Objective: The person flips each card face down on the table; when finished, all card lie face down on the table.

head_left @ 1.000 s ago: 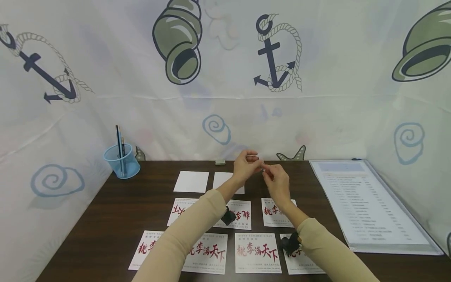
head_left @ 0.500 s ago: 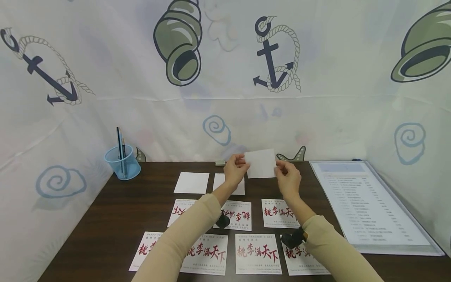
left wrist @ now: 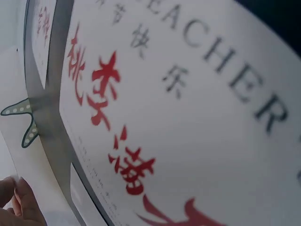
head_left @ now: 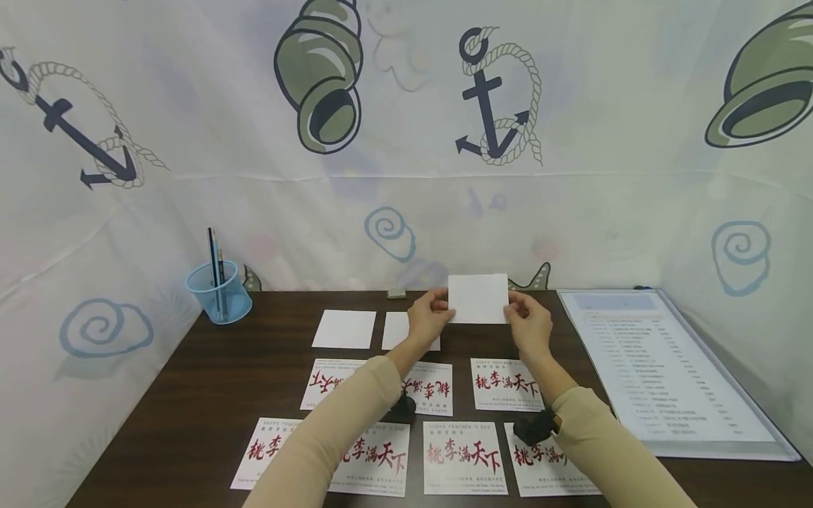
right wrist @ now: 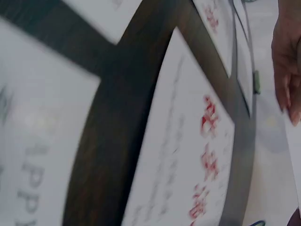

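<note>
Both hands hold up one white square card [head_left: 478, 299] at the far side of the table, its plain face toward me. My left hand [head_left: 428, 316] pinches the left edge between thumb and fingers. On the opposite edge, my right hand [head_left: 531, 323] pinches it the same way. The card stands nearly upright and overlaps the table's back edge in the head view. Beneath the right forearm lies a printed card [head_left: 504, 384] with red characters. A plain white card [head_left: 395, 329] is partly hidden behind the left hand.
Another plain card [head_left: 344, 329] lies at the back left. Several red-lettered cards, including one front card [head_left: 466, 458], form rows nearer me, partly covered by the sleeves. A blue pen cup [head_left: 220, 293] stands far left, a small green block [head_left: 396, 293] at the back, a printed sheet board [head_left: 673, 374] right.
The hands were close together at the back. They have since spread apart with the white card raised between them, and its face has turned squarer toward me, slightly farther right.
</note>
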A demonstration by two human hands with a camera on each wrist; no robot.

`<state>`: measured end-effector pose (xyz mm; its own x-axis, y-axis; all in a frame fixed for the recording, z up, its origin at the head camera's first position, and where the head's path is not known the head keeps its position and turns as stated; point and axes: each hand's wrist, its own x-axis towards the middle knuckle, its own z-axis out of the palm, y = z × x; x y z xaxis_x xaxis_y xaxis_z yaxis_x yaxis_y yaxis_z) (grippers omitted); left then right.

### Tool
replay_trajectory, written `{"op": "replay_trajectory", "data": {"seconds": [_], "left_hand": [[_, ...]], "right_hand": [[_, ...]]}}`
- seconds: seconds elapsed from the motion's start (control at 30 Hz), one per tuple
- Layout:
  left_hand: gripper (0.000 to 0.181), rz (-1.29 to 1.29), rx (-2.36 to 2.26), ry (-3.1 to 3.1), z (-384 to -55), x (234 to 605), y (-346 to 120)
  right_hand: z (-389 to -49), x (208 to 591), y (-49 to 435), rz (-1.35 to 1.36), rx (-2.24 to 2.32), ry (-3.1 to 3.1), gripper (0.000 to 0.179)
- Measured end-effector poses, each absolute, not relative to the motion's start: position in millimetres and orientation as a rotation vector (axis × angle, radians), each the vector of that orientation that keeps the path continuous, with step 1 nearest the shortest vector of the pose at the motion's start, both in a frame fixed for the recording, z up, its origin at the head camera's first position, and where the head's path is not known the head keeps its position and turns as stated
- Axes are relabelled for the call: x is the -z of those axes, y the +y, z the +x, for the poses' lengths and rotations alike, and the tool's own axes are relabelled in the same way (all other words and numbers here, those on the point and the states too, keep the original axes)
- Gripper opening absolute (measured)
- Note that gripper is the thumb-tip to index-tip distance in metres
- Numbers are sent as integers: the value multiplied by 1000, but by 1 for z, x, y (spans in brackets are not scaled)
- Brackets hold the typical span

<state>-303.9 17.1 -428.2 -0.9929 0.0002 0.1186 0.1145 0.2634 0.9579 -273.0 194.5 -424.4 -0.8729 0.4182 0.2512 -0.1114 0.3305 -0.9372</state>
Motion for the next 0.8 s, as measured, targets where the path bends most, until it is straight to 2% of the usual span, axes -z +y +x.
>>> {"op": "replay_trajectory", "data": {"seconds": [0.2,0.8], "left_hand": [[51,-181,1700,-2552,-299,433,22],[47,-297,1291,-2841,-294,445,31]], "right_hand": [[-271,431,205,-297,-1458,-2322,31],[-266,446,226,-270,-1269,-2637,30]]}}
